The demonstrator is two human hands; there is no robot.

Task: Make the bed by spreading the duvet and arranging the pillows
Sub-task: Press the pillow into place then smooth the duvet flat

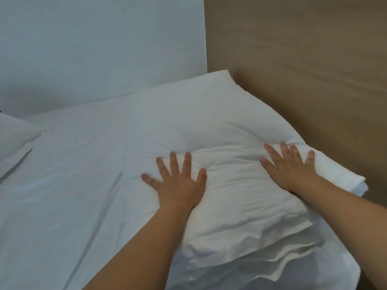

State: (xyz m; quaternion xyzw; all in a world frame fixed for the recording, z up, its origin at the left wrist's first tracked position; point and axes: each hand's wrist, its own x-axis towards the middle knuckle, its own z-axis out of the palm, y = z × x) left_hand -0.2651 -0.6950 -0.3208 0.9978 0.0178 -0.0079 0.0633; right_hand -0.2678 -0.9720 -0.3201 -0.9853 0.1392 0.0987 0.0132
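A white pillow [209, 122] lies on the bed against the wooden headboard [303, 70], its near end crumpled into folds. My left hand [180, 183] presses flat on the pillow's left side with fingers spread. On the right side, near the headboard, my right hand [291, 166] presses down in the same way. The fabric dents and creases between both palms. A white sheet or duvet [62, 185] covers the bed to the left, with long creases. The corner of a second white pillow [14, 132] shows at the far left edge.
A pale wall [94, 45] runs along the far side of the bed and meets the headboard at the corner. The bed's near right corner [201, 275] drops off below the pillow's crumpled end.
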